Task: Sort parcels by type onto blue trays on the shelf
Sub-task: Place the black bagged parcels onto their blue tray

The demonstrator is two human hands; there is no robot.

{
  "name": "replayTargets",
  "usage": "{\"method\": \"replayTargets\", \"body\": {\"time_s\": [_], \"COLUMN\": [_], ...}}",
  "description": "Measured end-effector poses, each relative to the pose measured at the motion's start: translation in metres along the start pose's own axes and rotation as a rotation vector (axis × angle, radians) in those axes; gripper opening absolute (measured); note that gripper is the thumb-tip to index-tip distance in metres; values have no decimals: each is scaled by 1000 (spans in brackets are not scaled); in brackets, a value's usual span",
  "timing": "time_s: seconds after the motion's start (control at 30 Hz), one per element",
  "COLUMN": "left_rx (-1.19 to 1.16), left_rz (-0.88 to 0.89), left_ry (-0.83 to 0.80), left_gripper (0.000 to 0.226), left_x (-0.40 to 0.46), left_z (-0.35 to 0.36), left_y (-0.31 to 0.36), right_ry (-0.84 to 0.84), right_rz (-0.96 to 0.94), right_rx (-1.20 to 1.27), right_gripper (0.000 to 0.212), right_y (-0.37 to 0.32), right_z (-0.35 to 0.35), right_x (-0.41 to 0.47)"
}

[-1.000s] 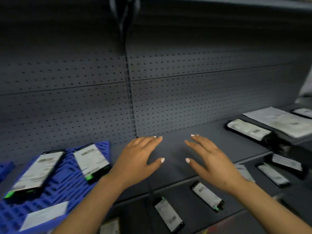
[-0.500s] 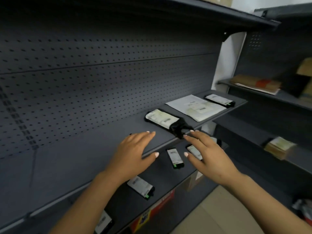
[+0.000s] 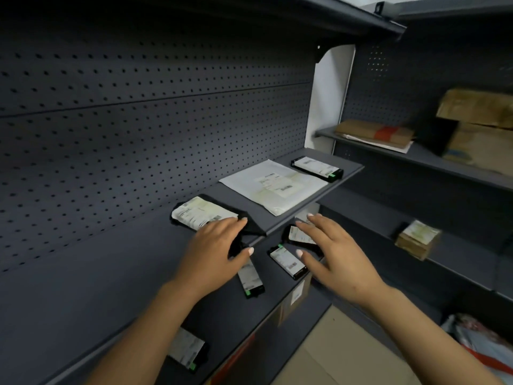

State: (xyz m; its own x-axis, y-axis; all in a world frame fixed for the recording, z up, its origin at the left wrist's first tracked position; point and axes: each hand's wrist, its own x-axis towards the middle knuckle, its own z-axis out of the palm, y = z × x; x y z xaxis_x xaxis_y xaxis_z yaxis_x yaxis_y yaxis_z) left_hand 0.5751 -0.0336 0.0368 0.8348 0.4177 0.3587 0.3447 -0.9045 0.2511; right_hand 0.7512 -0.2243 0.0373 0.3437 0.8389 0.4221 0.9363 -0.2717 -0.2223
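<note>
Where the pegboard-backed upper shelf [image 3: 280, 223] runs rightward, it carries a large white flat mailer [image 3: 273, 186], a black labelled parcel [image 3: 198, 212] to its left and a slim black parcel [image 3: 317, 168] at the far end. The lower shelf [image 3: 263, 304] holds several small black labelled parcels [image 3: 287, 261]. No blue tray shows in this view. The left hand [image 3: 213, 257] reaches with fingers spread and empty, fingertips at the black labelled parcel's edge. The right hand [image 3: 336, 254] hovers apart, fingers straight, hiding part of one small parcel. Brown cardboard boxes [image 3: 480, 126] sit on side shelves.
</note>
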Motion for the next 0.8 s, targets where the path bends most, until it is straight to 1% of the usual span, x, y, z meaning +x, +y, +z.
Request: {"method": "replayTargets", "body": {"time_s": [0.07, 0.13, 0.2, 0.3, 0.37, 0.47, 0.7, 0.8], "left_rx": [9, 17, 55, 141, 169, 193, 168, 159], "left_rz": [-18, -56, -103, -152, -177, -215, -289, -330], "left_ry": [0, -3, -35, -87, -118, -158, -197, -188], "left_gripper": [62, 64, 72, 91, 95, 96, 92, 89], "left_x": [22, 44, 63, 82, 90, 95, 91, 91], "left_z": [14, 26, 35, 46, 52, 58, 67, 67], "left_y": [-6, -12, -20, -30, -37, -46, -55, -53], "right_ry": [-6, -23, -31, -39, -34, -36, -64, -76], "right_rz": [-2, -10, -34, -45, -59, -101, -245, -302], "right_rx": [-15, -25, -41, -32, -15, 15, 126, 166], "right_gripper": [54, 55, 57, 59, 60, 59, 54, 52], "right_y": [18, 36, 51, 65, 70, 71, 79, 83], "right_z": [5, 11, 17, 27, 35, 48, 80, 91], "right_x": [19, 38, 56, 79, 95, 117, 162, 180]}}
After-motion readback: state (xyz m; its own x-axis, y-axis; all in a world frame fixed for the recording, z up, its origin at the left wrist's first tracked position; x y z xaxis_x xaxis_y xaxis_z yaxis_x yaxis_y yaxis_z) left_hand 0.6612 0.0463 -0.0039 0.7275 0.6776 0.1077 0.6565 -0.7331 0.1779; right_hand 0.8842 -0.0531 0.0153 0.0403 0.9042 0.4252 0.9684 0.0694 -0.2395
